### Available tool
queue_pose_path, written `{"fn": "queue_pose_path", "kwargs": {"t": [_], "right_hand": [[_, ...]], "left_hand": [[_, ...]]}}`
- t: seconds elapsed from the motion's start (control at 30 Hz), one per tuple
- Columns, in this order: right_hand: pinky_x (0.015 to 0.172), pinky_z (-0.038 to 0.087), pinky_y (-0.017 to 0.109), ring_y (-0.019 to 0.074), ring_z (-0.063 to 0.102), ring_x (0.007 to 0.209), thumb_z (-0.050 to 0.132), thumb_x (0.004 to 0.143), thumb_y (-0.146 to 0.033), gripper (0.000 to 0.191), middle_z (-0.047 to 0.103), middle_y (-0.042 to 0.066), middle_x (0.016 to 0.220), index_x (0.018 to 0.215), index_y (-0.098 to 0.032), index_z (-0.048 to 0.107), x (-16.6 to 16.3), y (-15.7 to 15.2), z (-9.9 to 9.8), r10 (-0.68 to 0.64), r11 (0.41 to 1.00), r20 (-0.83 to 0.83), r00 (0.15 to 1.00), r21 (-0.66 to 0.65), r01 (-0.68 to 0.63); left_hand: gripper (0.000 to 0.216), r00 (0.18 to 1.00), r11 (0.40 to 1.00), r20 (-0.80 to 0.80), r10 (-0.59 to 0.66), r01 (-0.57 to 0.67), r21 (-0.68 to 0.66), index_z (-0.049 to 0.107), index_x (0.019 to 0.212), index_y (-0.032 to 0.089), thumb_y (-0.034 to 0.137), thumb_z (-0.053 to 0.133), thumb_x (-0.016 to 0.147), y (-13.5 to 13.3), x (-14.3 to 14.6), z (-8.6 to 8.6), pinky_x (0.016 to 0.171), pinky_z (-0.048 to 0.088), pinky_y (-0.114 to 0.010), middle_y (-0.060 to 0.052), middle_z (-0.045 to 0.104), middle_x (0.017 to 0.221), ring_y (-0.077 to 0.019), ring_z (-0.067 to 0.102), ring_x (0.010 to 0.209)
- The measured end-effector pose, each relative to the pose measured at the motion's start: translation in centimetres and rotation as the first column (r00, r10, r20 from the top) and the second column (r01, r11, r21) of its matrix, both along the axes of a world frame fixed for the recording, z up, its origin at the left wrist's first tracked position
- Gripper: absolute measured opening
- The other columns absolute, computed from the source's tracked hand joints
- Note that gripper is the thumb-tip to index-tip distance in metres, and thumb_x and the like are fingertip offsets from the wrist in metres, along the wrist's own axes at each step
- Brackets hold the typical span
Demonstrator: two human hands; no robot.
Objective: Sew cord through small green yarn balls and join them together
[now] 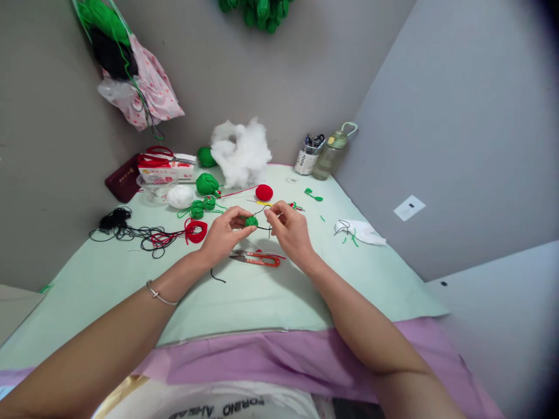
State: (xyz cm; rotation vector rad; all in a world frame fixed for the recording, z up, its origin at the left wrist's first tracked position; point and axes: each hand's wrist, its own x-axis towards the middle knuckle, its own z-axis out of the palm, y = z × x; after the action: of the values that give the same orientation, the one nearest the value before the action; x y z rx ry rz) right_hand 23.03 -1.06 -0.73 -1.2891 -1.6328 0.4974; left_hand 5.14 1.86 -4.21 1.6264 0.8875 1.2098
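Note:
My left hand (225, 234) pinches a small green crocheted ball (251, 221) between thumb and fingers, just above the pale green table cover (131, 273). A thin black thread (262, 227) runs from the ball to my right hand (289, 228), whose fingers are pinched together on it. Red thread snips (257, 258) lie on the cover directly under both hands. A short loose piece of black thread (217, 278) lies by my left wrist.
Behind the hands lie a red crocheted ball (264, 192), green yarn balls (207, 184), white stuffing (241, 151), a white ball (180, 196), red yarn (195, 231) and tangled black yarn (122, 230). Red scissors on a box (168, 167), a pen cup (308, 156) and a bottle (331, 154) stand at the back.

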Motion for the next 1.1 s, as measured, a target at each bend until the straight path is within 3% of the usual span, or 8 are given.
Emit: {"fn": "queue_pose_path", "kwargs": {"t": [0.1, 0.23, 0.47, 0.63, 0.73, 0.87, 0.93, 1.1], "right_hand": [[0.053, 0.04, 0.025, 0.0085, 0.05, 0.051, 0.057, 0.09, -0.035, 0.016, 0.059, -0.002, 0.076, 0.082, -0.021, 0.054, 0.5, 0.2, 0.3, -0.043, 0.999, -0.116, 0.992, 0.0, 0.043], [0.052, 0.045, 0.024, 0.0091, 0.053, 0.053, 0.06, 0.083, -0.027, 0.008, 0.062, -0.002, 0.075, 0.088, -0.021, 0.061, 0.3, 0.5, 0.3, 0.044, 0.998, -0.266, 0.963, -0.039, -0.056], [0.061, 0.052, 0.026, 0.0111, 0.06, 0.061, 0.065, 0.082, -0.027, 0.009, 0.066, 0.0, 0.076, 0.085, -0.019, 0.065, -0.6, -0.2, 0.5, 0.124, 0.991, -0.39, 0.913, 0.0, -0.134], [0.06, 0.05, 0.028, 0.0121, 0.058, 0.059, 0.062, 0.09, -0.036, 0.017, 0.069, 0.002, 0.079, 0.095, -0.022, 0.069, -0.7, -1.7, 0.5, 0.242, 0.97, -0.121, 0.963, 0.067, -0.235], [0.067, 0.05, 0.032, 0.0142, 0.055, 0.058, 0.056, 0.094, -0.038, 0.027, 0.07, 0.003, 0.075, 0.113, -0.024, 0.069, -0.5, -2.5, 0.4, 0.096, 0.969, 0.052, 0.994, 0.225, -0.105], [0.067, 0.049, 0.034, 0.0157, 0.054, 0.063, 0.052, 0.097, -0.036, 0.027, 0.07, 0.008, 0.096, 0.115, -0.027, 0.069, 0.0, -2.3, 0.8, -0.116, 0.92, 0.045, 0.992, 0.381, 0.091], [0.066, 0.048, 0.033, 0.0153, 0.054, 0.065, 0.054, 0.096, -0.035, 0.022, 0.068, 0.008, 0.1, 0.107, -0.026, 0.071, 0.1, -1.7, 0.9, -0.079, 0.938, 0.069, 0.995, 0.342, 0.05], [0.066, 0.046, 0.029, 0.0153, 0.058, 0.074, 0.06, 0.092, -0.027, 0.012, 0.066, 0.004, 0.086, 0.089, -0.022, 0.071, 0.1, -0.3, 0.1, 0.192, 0.976, 0.102, 0.976, 0.086, -0.201]], "left_hand": [[0.027, 1.0, 1.0, 0.009, 0.001, -0.001, -0.019, 0.065, 0.095, 0.02, 0.032, 0.079, 0.075, 0.1, -0.1, 0.0, 0.082, 0.053, -0.034, -0.004, 0.068, 0.094, -0.0198, 0.065, 0.088], [0.027, 1.0, 1.0, 0.0, 0.007, -0.007, -0.011, 0.065, 0.096, 0.02, 0.031, 0.079, 0.075, 0.0, -0.1, 0.0, 0.083, 0.053, -0.035, -0.005, 0.068, 0.096, -0.0202, 0.066, 0.089], [0.017, 0.986, 0.987, -0.168, -0.023, 0.049, 0.153, 0.066, 0.095, 0.022, 0.026, 0.072, 0.08, -0.2, -0.1, -0.1, 0.085, 0.051, -0.035, -0.004, 0.061, 0.098, -0.0198, 0.063, 0.092], [0.014, 0.973, 0.98, -0.229, 0.03, 0.017, 0.2, 0.065, 0.094, 0.022, 0.029, 0.069, 0.083, 0.0, -0.5, 0.1, 0.079, 0.051, -0.032, -0.003, 0.059, 0.094, -0.0189, 0.061, 0.088], [0.02, 0.987, 0.984, -0.131, 0.093, -0.07, 0.165, 0.064, 0.097, 0.02, 0.03, 0.071, 0.081, 0.2, -0.6, 0.5, 0.084, 0.052, -0.034, -0.004, 0.062, 0.099, -0.0192, 0.063, 0.089], [0.024, 0.995, 0.989, -0.027, 0.099, -0.095, 0.113, 0.064, 0.099, 0.02, 0.028, 0.074, 0.079, 0.0, -0.5, 1.0, 0.088, 0.052, -0.035, -0.005, 0.064, 0.102, -0.0193, 0.064, 0.091], [0.024, 0.998, 0.991, -0.019, 0.066, -0.064, 0.115, 0.066, 0.102, 0.02, 0.029, 0.073, 0.081, -0.2, -0.4, 1.0, 0.089, 0.053, -0.035, -0.006, 0.065, 0.104, -0.0194, 0.064, 0.093], [0.027, 0.998, 0.992, -0.039, -0.056, 0.06, 0.11, 0.069, 0.107, 0.021, 0.03, 0.073, 0.082, -0.5, -0.3, 0.4, 0.09, 0.053, -0.035, -0.007, 0.066, 0.106, -0.0206, 0.066, 0.096]]}}
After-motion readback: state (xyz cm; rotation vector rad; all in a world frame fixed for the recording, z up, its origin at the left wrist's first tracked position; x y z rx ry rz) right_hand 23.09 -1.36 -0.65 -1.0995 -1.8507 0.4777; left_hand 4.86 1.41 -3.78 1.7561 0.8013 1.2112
